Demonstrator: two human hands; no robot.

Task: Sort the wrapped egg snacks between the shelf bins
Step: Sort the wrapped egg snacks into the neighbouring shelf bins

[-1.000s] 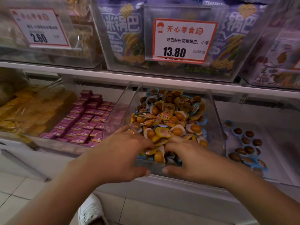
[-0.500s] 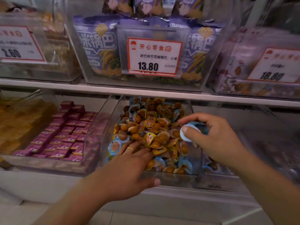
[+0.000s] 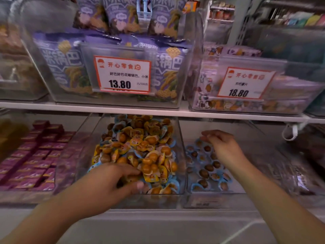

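A clear middle bin (image 3: 182, 175) on the lower shelf is heaped with wrapped egg snacks (image 3: 140, 148), mostly in yellow wrappers with some blue ones. The clear bin to its right (image 3: 249, 173) holds a thin layer of blue-wrapped egg snacks (image 3: 204, 171). My left hand (image 3: 109, 182) reaches into the front of the middle bin, fingers among the snacks; what it holds is hidden. My right hand (image 3: 223, 147) hovers over the right bin, fingers loosely bent, with nothing visible in it.
A bin of purple-pink packets (image 3: 35, 155) stands to the left. The upper shelf (image 3: 158, 110) carries bins of purple snack bags (image 3: 112, 50) with price tags 13.80 (image 3: 123, 74) and 18.80 (image 3: 244, 83). A white shelf ledge (image 3: 158, 215) runs below the bins.
My right hand has carried a blue-wrapped snack from over the middle bin to the right bin and no longer holds it. My left hand has stayed in the middle bin.
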